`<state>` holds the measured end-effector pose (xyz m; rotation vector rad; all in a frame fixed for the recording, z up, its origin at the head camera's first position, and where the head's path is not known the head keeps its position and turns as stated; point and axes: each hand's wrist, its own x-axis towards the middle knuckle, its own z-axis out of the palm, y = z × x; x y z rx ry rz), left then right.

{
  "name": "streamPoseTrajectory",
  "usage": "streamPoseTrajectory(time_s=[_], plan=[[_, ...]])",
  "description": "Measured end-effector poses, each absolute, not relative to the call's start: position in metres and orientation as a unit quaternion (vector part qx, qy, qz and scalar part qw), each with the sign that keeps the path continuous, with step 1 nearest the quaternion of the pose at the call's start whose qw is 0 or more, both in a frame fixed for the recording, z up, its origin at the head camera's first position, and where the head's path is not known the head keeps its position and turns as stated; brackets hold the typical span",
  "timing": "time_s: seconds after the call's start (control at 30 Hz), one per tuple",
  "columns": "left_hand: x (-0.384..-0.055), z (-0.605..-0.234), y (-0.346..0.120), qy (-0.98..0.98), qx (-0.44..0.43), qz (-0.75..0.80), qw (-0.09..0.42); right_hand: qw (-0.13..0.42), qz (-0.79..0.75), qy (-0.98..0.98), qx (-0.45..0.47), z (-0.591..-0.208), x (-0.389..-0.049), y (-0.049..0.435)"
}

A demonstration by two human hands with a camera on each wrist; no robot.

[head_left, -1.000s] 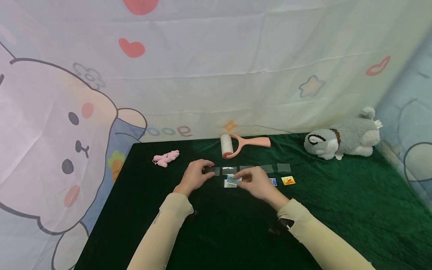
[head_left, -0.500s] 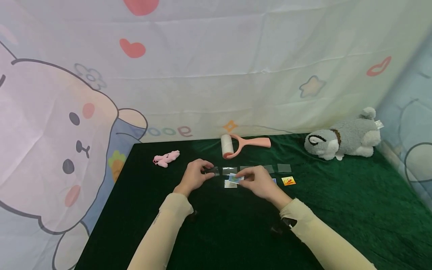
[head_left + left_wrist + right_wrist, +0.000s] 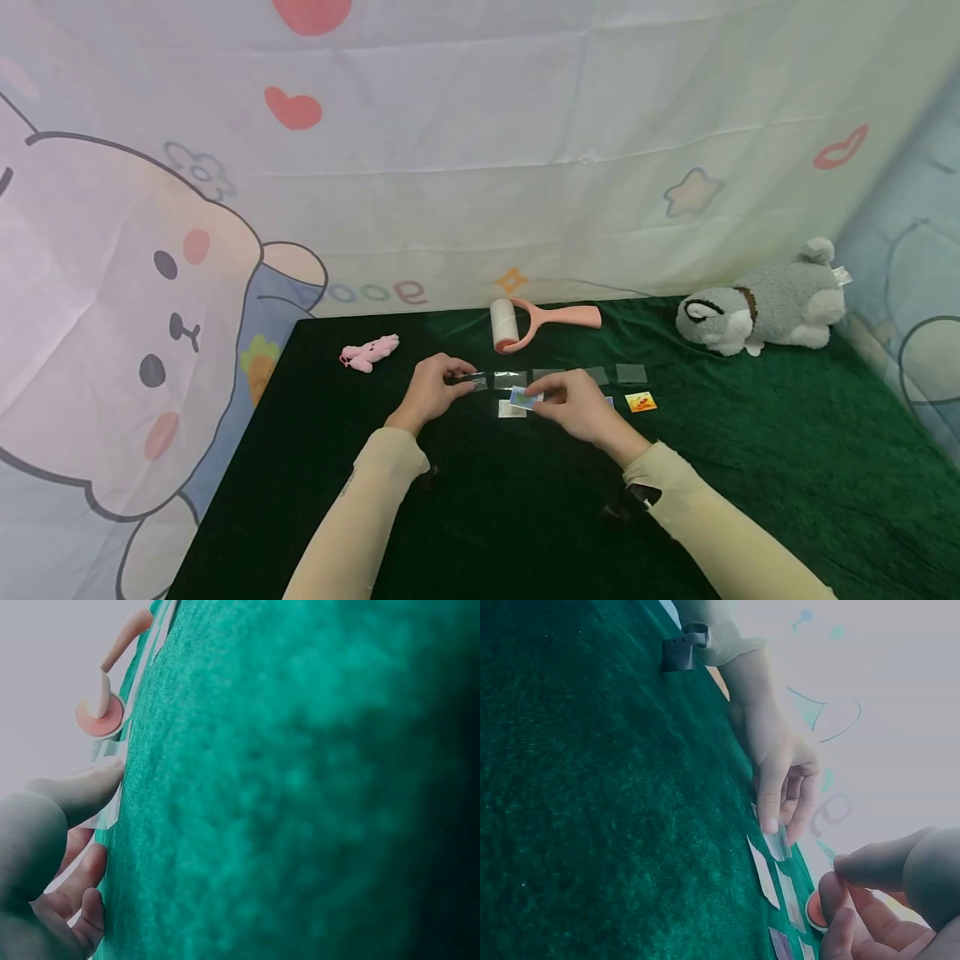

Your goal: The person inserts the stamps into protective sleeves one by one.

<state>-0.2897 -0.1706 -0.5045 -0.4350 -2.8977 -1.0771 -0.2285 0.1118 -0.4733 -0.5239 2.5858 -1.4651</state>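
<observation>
In the head view my left hand point(image 3: 432, 390) pinches a small clear plastic sleeve point(image 3: 478, 382) at the left end of a row of similar sleeves. The left wrist view has the thumb over this sleeve point(image 3: 112, 814), its edge close to the cloth. My right hand point(image 3: 573, 403) pinches a small blue and green picture card point(image 3: 523, 398) between thumb and forefinger. That card overlaps a pale card point(image 3: 512, 410) below it in the head view. From the right wrist, the right hand point(image 3: 877, 900) is close by and its card shows barely, if at all.
More clear sleeves point(image 3: 631, 373) continue rightward. A blue card point(image 3: 610, 402) is mostly hidden by the right hand; an orange card point(image 3: 641, 402) lies beside it. Behind are a lint roller point(image 3: 558, 317) and a pink toy point(image 3: 370, 352); a grey plush point(image 3: 765, 308) lies at right.
My right hand has shifted slightly to the right with the picture card, uncovering more of the pale one. At the left hand, the sleeve's angle has changed a little between the fingers.
</observation>
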Motion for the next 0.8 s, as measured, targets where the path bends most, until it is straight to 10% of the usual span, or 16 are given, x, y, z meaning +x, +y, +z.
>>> streamPoseTrajectory(time_s=[0.8], plan=[[-0.2889, -0.4971, -0.1761, -0.913, -0.133, -0.386, -0.013, 0.058, -0.5, 0.843, -0.189, -0.4732, -0.232, 0.1188]])
